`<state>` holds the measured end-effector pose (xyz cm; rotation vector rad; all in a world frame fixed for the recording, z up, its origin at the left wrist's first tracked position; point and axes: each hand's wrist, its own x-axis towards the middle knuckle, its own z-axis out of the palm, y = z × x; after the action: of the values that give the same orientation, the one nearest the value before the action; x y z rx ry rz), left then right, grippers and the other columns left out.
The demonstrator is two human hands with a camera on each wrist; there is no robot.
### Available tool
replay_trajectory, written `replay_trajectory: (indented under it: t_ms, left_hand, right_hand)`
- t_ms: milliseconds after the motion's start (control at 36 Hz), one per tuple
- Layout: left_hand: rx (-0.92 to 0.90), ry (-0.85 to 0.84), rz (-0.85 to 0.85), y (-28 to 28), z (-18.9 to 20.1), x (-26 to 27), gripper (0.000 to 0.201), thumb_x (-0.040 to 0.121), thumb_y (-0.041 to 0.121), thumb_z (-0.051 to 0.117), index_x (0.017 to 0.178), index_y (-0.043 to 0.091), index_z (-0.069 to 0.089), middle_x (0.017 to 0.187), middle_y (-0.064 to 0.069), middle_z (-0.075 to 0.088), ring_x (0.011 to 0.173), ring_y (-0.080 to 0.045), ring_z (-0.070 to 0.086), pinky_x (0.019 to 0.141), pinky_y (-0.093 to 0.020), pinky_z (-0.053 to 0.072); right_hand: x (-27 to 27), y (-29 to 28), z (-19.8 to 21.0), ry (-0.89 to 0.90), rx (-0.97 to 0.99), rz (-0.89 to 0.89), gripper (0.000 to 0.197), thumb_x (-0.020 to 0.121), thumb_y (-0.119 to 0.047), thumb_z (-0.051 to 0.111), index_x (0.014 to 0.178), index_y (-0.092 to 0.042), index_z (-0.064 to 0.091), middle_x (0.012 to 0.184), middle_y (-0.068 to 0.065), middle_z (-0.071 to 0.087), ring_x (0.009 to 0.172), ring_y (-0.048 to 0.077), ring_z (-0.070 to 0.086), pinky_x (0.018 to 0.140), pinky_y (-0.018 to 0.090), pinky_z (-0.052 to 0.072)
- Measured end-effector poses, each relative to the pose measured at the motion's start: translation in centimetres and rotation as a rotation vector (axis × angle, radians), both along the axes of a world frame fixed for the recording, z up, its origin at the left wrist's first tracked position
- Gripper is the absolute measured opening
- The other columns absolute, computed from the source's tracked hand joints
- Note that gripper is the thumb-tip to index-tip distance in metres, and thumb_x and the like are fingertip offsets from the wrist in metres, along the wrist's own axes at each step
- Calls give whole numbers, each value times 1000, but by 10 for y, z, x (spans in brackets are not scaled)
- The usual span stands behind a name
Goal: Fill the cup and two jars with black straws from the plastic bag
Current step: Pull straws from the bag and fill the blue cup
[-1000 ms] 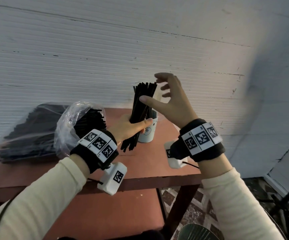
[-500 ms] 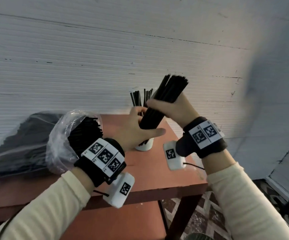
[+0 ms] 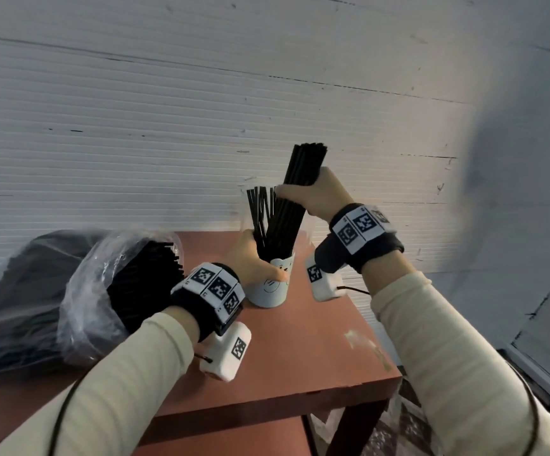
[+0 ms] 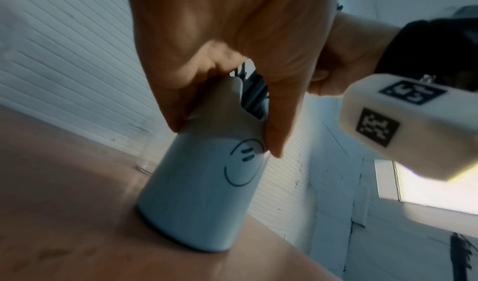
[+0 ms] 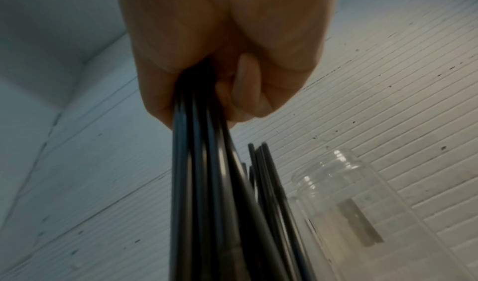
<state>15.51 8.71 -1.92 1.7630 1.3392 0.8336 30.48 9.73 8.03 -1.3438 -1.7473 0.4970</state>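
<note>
Two hands engaged: right hand (image 3: pixel 321 195) fingers closed around thick bundle of black plastic straws (image 3: pixel 295 192), lower ends inside white paper smiley-face cup (image 3: pixel 268 286); left hand (image 3: pixel 250 263) grips cup rim.

Lowered since a second ago: bundle of black straws (image 3: pixel 295 195), now gripped in right hand (image 3: pixel 318 195) with lower ends inside cup (image 3: pixel 268 284) among straws already there. Shifted from bundle to cup: left hand (image 3: pixel 254 261), now gripping cup's rim on desk (image 3: pixel 316 350).
</note>
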Motion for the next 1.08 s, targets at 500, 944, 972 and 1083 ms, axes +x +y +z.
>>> replay_trajectory:
  t_ms: [500,944,972,1083]
  left_hand:
    - [-30,-12,-2,7,-8,-10,87,54,26,94,125,24,43,114,4,61,108,-15,58,93,-32,48]
    - [0,-25,-17,1,-4,-6,106,28,51,86,123,19,53,112,3,67,107,-17,64,97,-42,52]
    - [-10,-21,-17,2,-6,-5,109,27,53,86,125,19,52,115,3,66,108,-17,63,98,-42,51]
    - [-29,-14,13,-13,7,-4,117,40,47,93,139,17,39,127,2,59,119,-18,57,105,-42,46]
  right_hand:
    - [-11,-9,-23,-95,365,-42,68,78,-37,77,133,-19,43,126,-2,47,112,13,49,93,25,43]
    - [-9,-23,-12,-508,421,-77,37,96,-39,50,130,-25,58,131,-6,60,120,16,55,99,34,45]
    - [-9,-24,-12,-548,382,-63,37,96,-38,50,130,-25,58,131,-6,60,119,17,55,98,35,45]
    - [-6,-26,-16,-561,328,-18,39,96,-34,52,132,-20,56,138,-4,54,127,17,49,105,34,40]
